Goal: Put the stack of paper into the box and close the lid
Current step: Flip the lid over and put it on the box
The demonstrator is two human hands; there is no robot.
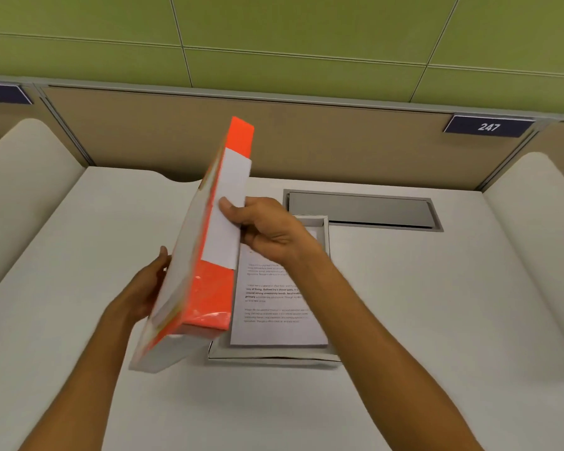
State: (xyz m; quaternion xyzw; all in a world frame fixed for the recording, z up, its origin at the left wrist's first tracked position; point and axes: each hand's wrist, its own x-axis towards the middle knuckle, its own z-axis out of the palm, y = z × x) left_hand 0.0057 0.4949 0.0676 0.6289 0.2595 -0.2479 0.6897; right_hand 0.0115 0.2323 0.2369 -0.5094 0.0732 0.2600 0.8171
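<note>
1. Paper (279, 307) lies in the open box (327, 236) on the desk (404, 304).
2. Both hands hold the orange lid (209, 288) tilted above the box's left side: left hand (150, 284) behind it, right hand (267, 229) gripping its edge.

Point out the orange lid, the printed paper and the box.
orange lid (209, 288): head view, on its orange side face.
printed paper (274, 330): head view, lower part of top sheet.
box (325, 222): head view, far right corner wall.

Office: numbered desk partition (489, 126)
</note>
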